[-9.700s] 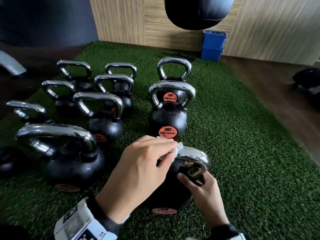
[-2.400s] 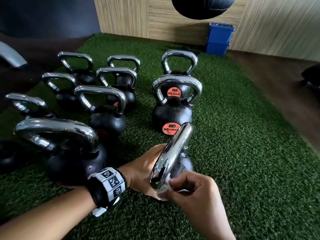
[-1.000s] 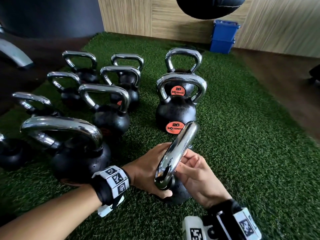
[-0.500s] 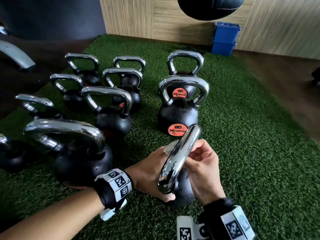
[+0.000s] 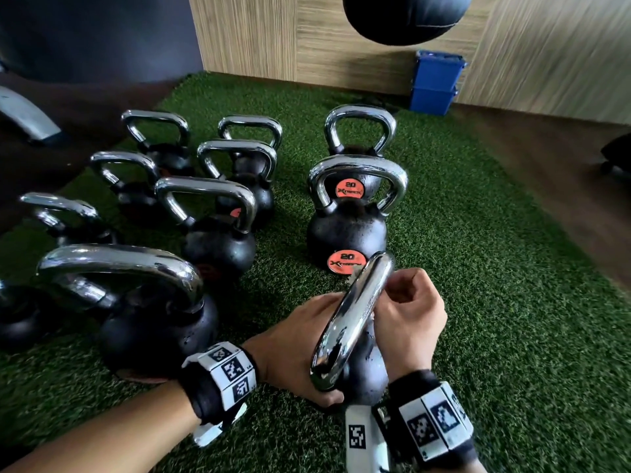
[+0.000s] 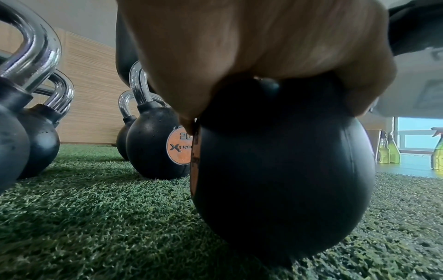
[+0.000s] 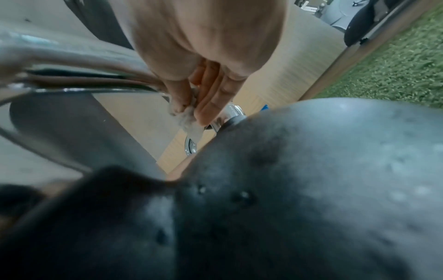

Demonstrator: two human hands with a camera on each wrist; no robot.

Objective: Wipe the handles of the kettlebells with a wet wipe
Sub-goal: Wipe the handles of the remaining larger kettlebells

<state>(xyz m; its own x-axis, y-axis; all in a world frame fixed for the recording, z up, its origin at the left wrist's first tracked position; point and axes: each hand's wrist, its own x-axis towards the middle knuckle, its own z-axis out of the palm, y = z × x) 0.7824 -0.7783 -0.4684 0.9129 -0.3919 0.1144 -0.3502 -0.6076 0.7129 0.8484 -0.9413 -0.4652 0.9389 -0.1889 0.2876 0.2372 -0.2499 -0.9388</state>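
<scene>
The nearest black kettlebell [image 5: 362,373] stands on the green turf, its chrome handle [image 5: 355,319] edge-on to me. My left hand [image 5: 300,349] grips the near lower end of that handle, fingers curled round it; in the left wrist view the left hand [image 6: 251,56] sits on top of the black ball [image 6: 282,161]. My right hand [image 5: 406,315] wraps the far upper part of the handle and pinches a white wet wipe [image 7: 184,115] against the chrome. In the head view only a scrap of the wipe [image 5: 351,279] shows past the handle.
Several more chrome-handled kettlebells stand in rows to the left and ahead, the closest a large one [image 5: 136,302] at my left and a 20-marked one [image 5: 348,227] just beyond. A blue bin [image 5: 437,83] stands by the wooden wall; a dark ball [image 5: 406,18] hangs overhead. Open turf lies right.
My right hand has slid with the wipe from the handle's near lower end up to its far upper end. The left hand keeps its grip on the near end.
</scene>
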